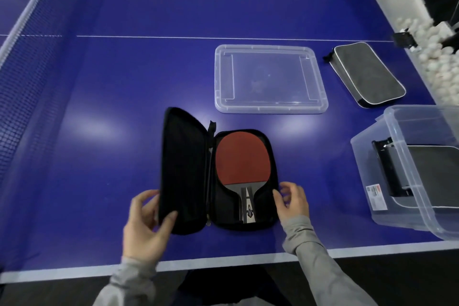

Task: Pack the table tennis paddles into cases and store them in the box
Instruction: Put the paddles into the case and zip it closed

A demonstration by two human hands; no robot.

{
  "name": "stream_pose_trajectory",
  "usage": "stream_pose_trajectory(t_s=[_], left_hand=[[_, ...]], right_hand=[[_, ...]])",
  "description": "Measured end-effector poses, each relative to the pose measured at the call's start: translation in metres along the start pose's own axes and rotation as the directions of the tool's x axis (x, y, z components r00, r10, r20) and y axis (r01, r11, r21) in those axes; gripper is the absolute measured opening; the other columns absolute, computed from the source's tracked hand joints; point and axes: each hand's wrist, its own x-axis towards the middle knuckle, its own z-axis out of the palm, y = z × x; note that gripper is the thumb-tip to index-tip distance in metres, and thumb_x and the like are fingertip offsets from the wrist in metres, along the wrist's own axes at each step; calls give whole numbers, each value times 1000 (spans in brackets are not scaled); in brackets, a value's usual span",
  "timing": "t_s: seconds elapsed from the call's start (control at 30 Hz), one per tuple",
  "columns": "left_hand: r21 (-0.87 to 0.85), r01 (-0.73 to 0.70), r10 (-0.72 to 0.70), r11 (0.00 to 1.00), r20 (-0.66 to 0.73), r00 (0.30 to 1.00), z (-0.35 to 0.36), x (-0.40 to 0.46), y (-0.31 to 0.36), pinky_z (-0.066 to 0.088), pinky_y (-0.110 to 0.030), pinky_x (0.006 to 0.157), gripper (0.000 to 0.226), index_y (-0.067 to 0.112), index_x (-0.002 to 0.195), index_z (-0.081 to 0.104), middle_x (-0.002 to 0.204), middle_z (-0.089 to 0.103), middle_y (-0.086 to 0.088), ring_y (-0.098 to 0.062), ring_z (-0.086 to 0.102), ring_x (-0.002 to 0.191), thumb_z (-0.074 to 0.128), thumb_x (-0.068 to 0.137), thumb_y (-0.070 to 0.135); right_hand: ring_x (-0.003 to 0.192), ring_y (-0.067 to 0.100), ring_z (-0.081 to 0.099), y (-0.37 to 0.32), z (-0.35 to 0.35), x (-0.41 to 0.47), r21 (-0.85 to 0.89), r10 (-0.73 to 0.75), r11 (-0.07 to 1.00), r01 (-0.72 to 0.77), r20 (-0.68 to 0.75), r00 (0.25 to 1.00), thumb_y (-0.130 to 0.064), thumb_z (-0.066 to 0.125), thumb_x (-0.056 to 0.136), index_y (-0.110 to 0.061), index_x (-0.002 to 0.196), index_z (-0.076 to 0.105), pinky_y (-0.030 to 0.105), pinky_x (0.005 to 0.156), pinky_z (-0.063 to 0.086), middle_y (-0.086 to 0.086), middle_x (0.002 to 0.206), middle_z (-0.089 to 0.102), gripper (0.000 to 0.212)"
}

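A black zip case (185, 164) lies open on the blue table near the front edge. A red-faced paddle (242, 164) rests in its right half, handle toward me. My left hand (146, 223) grips the lower corner of the raised left flap. My right hand (291, 200) hovers with fingers apart at the case's lower right rim, touching or nearly touching it. A clear plastic box (407, 194) stands at the right with a dark case inside. A closed grey case (367, 74) lies at the back right.
The box's clear lid (270, 78) lies flat behind the open case. The net (22, 62) runs along the left. Several white balls (432, 57) fill a trough past the table's right edge. The white front edge (223, 261) is close to my body.
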Motion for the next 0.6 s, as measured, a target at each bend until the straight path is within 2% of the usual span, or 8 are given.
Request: stream_pose_trajectory(t_s=[0.03,0.1,0.2,0.27,0.37,0.43,0.5,0.6], left_hand=[[3,-61,60,998,94,994,15,-10,11,51,-16,85,52,31,111,52,109,70,4,-3,66,97,74,69,10],[50,-183,162,982,291,943,46,-25,24,43,-18,99,63,25,125,49,129,59,7,-4,56,118,76,68,16],[113,-258,172,959,492,853,79,-33,27,35,-23,109,70,23,135,43,141,45,18,4,40,131,77,73,22],[131,-239,135,962,534,835,88,-29,23,36,-26,110,63,26,130,49,141,44,19,7,38,130,77,74,22],[129,-189,111,973,454,884,92,-16,16,40,-26,105,46,32,117,56,131,54,18,4,49,122,75,77,19],[178,-138,82,974,291,953,90,-2,9,42,-31,102,38,28,113,59,123,60,12,-6,55,117,72,79,14],[273,-8,-35,962,151,988,88,17,2,41,-33,101,39,17,118,58,123,59,0,-18,55,116,70,81,15],[289,281,-309,915,56,949,91,48,-6,40,-32,100,52,13,127,51,129,55,-5,-22,53,117,71,81,25]], right_hand=[[69,13,52,-14,-1,-1,87,-37,996,38,-7,999,-10,66,83,-7,97,64,17,70,46,9,91,58,15],[68,4,53,-44,-3,-3,236,-84,969,65,68,994,-13,64,85,-16,85,65,4,65,41,4,86,60,3],[72,5,51,-78,-7,-2,330,-105,944,28,216,971,-24,60,89,-22,71,53,10,66,38,-3,77,54,19],[77,12,51,-87,-9,2,242,-95,970,30,262,960,-32,65,84,-18,77,53,16,71,40,-1,81,53,20],[93,23,52,-80,-11,11,-11,-67,997,72,265,962,-27,73,77,-3,96,55,26,83,37,10,97,51,36],[102,27,52,-67,-15,18,-31,-17,999,24,216,976,-21,73,77,2,98,56,24,84,33,16,104,51,36],[109,29,50,-52,-19,25,6,81,997,-83,187,979,-17,72,77,5,101,60,19,88,32,18,112,51,35],[110,31,50,-32,-14,36,7,242,968,-250,227,943,-17,69,80,3,105,59,26,98,36,19,120,47,33]])
